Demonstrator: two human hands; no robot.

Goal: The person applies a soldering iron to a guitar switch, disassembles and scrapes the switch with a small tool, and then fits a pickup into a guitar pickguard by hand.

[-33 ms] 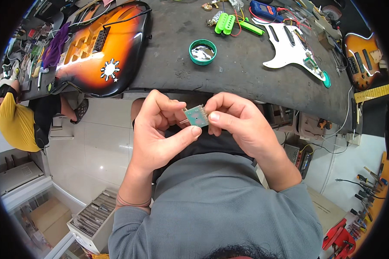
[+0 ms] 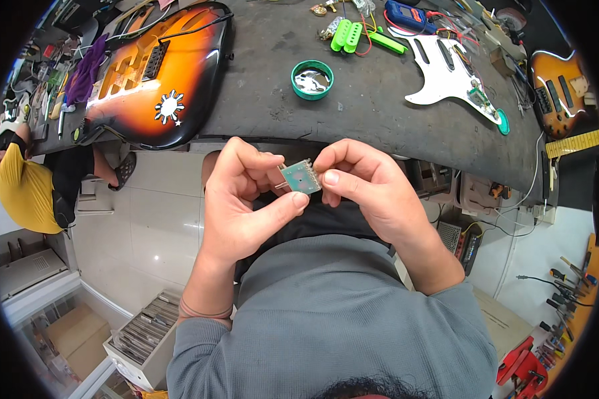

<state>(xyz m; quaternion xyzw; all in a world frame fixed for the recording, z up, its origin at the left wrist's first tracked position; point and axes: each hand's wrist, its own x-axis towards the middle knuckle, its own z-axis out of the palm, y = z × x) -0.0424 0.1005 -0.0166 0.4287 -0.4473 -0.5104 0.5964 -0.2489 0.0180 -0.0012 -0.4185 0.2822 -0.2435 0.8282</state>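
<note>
A small green circuit board [image 2: 300, 179] is held up in front of my body, near the bench's front edge. Along its right side runs a row of metal pins or solder points, and thin prongs stick out at its left. My left hand [image 2: 246, 199] grips it, thumb on the lower edge and curled fingers at the left and behind. At the pinned side, my right hand [image 2: 366, 186] has its thumb and fingers closed on the edge. What lies behind the board is hidden.
On the dark bench [image 2: 266, 86] are a sunburst guitar body [image 2: 199, 60], a green bowl [image 2: 326, 89], green pickup covers [image 2: 346, 36], a white pickguard [image 2: 427, 83] and a blue multimeter [image 2: 406, 18]. A person in yellow [image 2: 23, 189] is at the far left. Tools [image 2: 566, 286] hang at right.
The circuit board has tilted slightly and shifted a little to the left with my left hand. My right fingers have moved slightly at its pinned edge.
</note>
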